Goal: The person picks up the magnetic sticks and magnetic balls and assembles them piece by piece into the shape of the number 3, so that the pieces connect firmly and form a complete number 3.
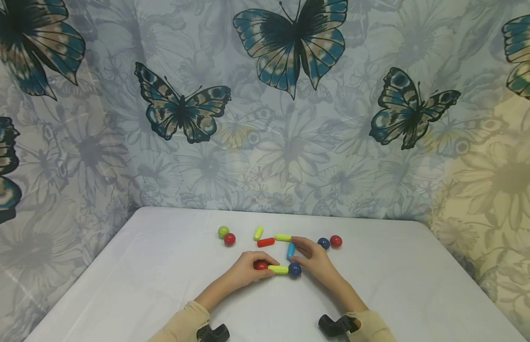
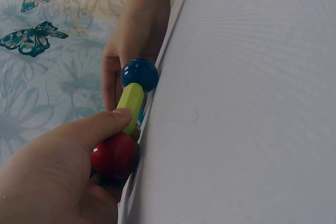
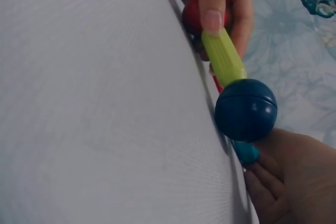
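Note:
My left hand (image 1: pixel 249 270) grips a yellow-green toy building rod (image 1: pixel 279 270) at its end beside a red ball (image 2: pixel 114 156). The left thumb lies along the rod. A dark blue ball (image 3: pixel 247 109) touches the rod's other end, so ball, rod and ball form one line. My right hand (image 1: pixel 315 259) pinches a light blue rod (image 1: pixel 290 251) between thumb and fingers, just behind the dark blue ball. Its upper fingers reach the end of another yellow-green rod (image 1: pixel 283 237) lying farther back. In the right wrist view, the light blue rod (image 3: pixel 245 152) is partly hidden.
A green ball (image 1: pixel 223 232) and a red ball (image 1: pixel 229 239) sit at the back left. Near the middle lie a yellow-green rod (image 1: pixel 258 232) and a red rod (image 1: pixel 266 242). Right of them are a blue ball (image 1: pixel 323 243) and a red ball (image 1: pixel 335 241) on the white table (image 1: pixel 393 280).

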A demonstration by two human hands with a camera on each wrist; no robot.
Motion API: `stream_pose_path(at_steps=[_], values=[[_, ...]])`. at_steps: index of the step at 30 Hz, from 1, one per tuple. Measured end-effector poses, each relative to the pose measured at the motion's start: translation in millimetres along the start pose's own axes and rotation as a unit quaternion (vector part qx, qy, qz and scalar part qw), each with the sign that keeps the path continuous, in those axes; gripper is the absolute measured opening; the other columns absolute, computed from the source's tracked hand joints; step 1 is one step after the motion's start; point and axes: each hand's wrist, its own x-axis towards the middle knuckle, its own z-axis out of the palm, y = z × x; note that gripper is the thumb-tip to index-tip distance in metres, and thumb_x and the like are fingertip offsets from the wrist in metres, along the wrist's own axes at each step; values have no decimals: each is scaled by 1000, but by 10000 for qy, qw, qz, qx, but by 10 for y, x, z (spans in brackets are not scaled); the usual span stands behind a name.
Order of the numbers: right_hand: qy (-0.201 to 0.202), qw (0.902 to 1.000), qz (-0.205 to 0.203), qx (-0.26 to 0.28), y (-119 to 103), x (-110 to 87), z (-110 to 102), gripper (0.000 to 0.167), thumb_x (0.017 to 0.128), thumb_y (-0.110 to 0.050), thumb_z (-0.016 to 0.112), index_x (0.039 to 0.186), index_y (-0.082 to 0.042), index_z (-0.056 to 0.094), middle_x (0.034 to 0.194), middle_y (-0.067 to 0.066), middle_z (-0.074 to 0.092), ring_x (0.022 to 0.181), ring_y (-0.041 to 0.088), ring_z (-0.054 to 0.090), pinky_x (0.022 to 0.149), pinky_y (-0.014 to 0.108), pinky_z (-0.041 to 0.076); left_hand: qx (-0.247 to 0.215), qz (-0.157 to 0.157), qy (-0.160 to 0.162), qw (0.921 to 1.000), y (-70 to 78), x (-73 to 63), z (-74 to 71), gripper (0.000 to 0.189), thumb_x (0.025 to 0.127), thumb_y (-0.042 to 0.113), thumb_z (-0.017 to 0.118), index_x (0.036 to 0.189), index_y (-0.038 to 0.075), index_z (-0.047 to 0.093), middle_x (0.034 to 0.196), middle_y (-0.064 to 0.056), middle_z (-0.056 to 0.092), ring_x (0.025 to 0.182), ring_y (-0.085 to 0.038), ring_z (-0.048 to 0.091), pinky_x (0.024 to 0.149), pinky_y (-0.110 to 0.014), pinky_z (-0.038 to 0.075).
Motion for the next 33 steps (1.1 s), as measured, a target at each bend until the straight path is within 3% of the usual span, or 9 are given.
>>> stream_pose_path(at_steps=[9,22,33], values=[[-176,9992,-91,343,45,-2,-65,57,83,-3,74,135,0,52,142,22,53,135,37,47,106,34,45,-124,-6,23,9999,25,-9,2,23,85,18,75,107,23,74,110,5,74,109,-13,60,90,-19,47],[-137,9992,-240,287,34,-70,-169,56,84,-9,75,135,0,53,140,21,55,134,37,49,104,33,46,-67,-40,18,10000,20,-4,-4,21,86,22,75,106,25,74,110,7,73,109,-12,59,91,-19,47],[-416,9978,-198,478,0,-127,-231,59,85,-12,74,138,0,50,142,19,54,135,35,48,106,32,44,42,-165,5,9999,13,4,2,22,86,21,75,107,28,74,110,10,73,108,-7,58,91,-19,47]])
